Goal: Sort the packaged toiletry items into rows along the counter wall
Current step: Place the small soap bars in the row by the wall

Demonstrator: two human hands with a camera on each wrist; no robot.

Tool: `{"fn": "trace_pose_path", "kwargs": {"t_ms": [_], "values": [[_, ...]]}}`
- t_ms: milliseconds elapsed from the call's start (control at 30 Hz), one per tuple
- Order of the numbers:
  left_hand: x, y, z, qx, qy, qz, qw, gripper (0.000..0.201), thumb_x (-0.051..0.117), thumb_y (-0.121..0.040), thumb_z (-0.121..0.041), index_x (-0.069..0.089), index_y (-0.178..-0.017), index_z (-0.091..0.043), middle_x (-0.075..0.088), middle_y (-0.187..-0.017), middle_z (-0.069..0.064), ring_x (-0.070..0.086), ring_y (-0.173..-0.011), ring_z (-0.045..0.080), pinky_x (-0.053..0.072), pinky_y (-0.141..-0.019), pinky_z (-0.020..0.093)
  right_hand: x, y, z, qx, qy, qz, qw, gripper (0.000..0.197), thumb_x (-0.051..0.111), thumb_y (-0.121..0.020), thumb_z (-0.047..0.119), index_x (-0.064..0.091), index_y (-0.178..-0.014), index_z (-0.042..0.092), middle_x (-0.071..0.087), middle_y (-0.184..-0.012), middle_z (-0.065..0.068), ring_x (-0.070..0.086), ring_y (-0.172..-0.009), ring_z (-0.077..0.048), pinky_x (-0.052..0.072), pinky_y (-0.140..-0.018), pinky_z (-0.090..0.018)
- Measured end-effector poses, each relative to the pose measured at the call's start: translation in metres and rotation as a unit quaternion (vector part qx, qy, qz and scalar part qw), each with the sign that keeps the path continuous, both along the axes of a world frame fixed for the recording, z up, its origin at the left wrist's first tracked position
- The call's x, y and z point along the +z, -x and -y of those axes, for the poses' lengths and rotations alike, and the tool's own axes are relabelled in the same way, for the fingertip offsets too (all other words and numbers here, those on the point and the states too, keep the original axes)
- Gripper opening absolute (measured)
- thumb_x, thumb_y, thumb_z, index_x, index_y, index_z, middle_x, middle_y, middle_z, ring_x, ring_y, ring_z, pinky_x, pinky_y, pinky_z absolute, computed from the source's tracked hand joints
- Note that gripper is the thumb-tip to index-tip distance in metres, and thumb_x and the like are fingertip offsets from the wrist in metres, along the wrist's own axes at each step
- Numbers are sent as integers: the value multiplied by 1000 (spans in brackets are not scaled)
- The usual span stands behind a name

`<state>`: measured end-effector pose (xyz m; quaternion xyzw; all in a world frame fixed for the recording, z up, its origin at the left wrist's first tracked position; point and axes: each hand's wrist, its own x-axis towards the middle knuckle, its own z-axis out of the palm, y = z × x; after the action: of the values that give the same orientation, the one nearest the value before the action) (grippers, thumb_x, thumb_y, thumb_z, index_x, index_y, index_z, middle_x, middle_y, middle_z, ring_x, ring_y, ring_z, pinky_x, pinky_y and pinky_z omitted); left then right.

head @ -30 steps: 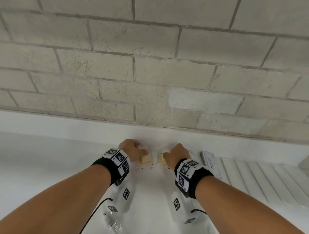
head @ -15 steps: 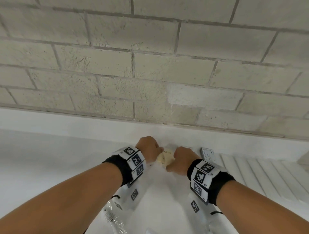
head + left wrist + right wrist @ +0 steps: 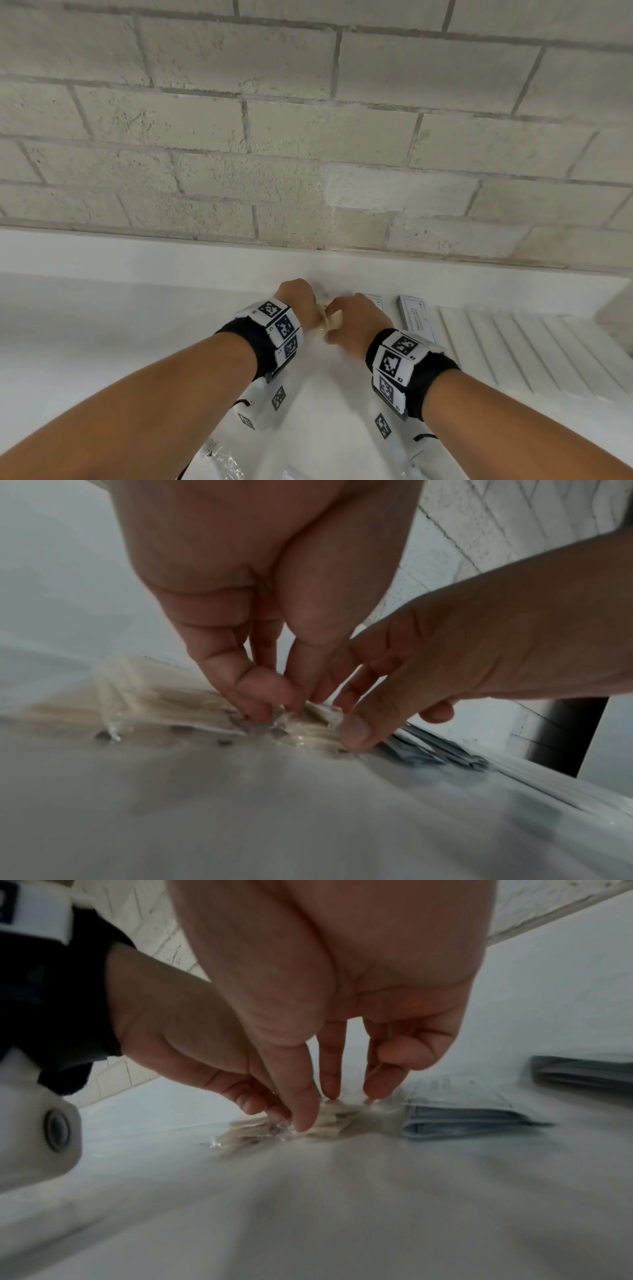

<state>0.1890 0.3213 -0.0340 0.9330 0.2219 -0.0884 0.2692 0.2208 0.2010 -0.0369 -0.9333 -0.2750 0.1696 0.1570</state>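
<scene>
Clear cellophane wraps the cream-coloured packets (image 3: 328, 320) now handled at the back of the white counter (image 3: 102, 342), close under the brick wall (image 3: 308, 137). Left hand (image 3: 298, 299) has thumb and fingertips curled down, pinching the wrapper edge of a packet; the left wrist view shows this plainly. Right hand (image 3: 356, 320) sets its thumb and fingertips (image 3: 331, 1088) down on the neighbouring packets, gripping their edges from above. Both hands meet over the same small cluster, judged to be squaring the packets together so they form one tidy row at the wall. Grey-blue flat packages (image 3: 469, 1121) lie just beside on the right, already aligned in a row, with a printed white box (image 3: 416, 317) past them. Further wrapped items (image 3: 222, 462) wait at the near edge, apparently unsorted.
</scene>
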Motion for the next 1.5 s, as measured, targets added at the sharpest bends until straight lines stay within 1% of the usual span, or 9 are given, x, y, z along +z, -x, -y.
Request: {"fn": "trace_pose_path", "kwargs": {"t_ms": [133, 300, 433, 567, 667, 933, 1133, 1300, 1500], "values": [[1, -1, -2, 1, -6, 13, 1000, 35, 62, -85, -24, 68, -111, -2, 69, -113, 12, 66, -106, 27, 54, -92, 35, -4, -1, 0, -3, -24, -16, 1000, 40, 72, -79, 31, 62, -118, 30, 54, -124, -4, 55, -113, -22, 48, -92, -33], [-5, -6, -9, 42, 48, -9, 998, 29, 49, -93, -14, 67, -109, 1, 70, -93, 11, 65, -74, 23, 53, -57, 24, -6, -4, -3, 29, -13, -34, 999, 50, 75, -75, 25, 62, -123, 30, 49, -129, -5, 50, -120, -24, 45, -96, -33], [-4, -5, -10, 64, 74, 0, 995, 28, 50, -93, -19, 69, -104, -1, 67, -81, 10, 64, -66, 24, 52, -51, 22, -11, -8, -2, 15, -52, -71, 996, 51, 71, -77, 7, 60, -125, 21, 53, -130, -3, 53, -118, -23, 44, -88, -26], [-5, -2, -6, 38, 66, -1, 997, 33, 57, -92, -26, 73, -94, 3, 74, -82, 16, 74, -82, 29, 61, -78, 35, -14, -10, 6, -38, -155, -99, 982, 43, 63, -74, -8, 65, -108, 19, 63, -108, 4, 59, -95, -16, 44, -70, -19], [-7, -1, -3, 28, 29, 10, 999, 25, 67, -85, -25, 68, -90, -1, 70, -81, 13, 73, -86, 29, 60, -81, 36, -13, -10, 13, -72, -194, -83, 975, 37, 68, -70, -6, 59, -96, 20, 62, -95, 6, 59, -86, -15, 46, -65, -18], [-4, 1, -5, 7, 9, 6, 1000, 26, 63, -88, -21, 70, -101, 1, 71, -90, 16, 71, -94, 30, 59, -84, 37, 5, 3, 14, -44, 43, -23, 998, 66, 79, -71, 31, 50, -127, 11, 61, -120, -4, 62, -107, -22, 54, -89, -33], [-11, -6, -10, 40, 77, -13, 996, 12, 64, -86, -17, 60, -90, -6, 67, -77, 9, 67, -70, 23, 61, -75, 32, 5, 6, 0, -42, 87, -13, 995, 26, 73, -71, 30, 59, -85, 12, 59, -74, 2, 62, -69, -18, 44, -51, -22], [-14, -11, -7, 57, 114, -34, 991, 21, 62, -86, -11, 53, -67, -10, 54, -31, -4, 58, -56, 16, 53, -57, 23, 1, 3, -5, -61, 73, -20, 995, 27, 74, -70, 31, 59, -83, 13, 55, -67, 4, 59, -65, -17, 41, -49, -22], [-16, -21, -4, 29, 116, -41, 992, 24, 57, -88, -7, 50, -65, -11, 57, -68, 7, 59, -63, 19, 56, -72, 29, -3, -5, -5, -74, 50, -37, 995, 36, 74, -68, 32, 62, -95, 12, 66, -84, -1, 67, -79, -19, 49, -59, -26]]}}
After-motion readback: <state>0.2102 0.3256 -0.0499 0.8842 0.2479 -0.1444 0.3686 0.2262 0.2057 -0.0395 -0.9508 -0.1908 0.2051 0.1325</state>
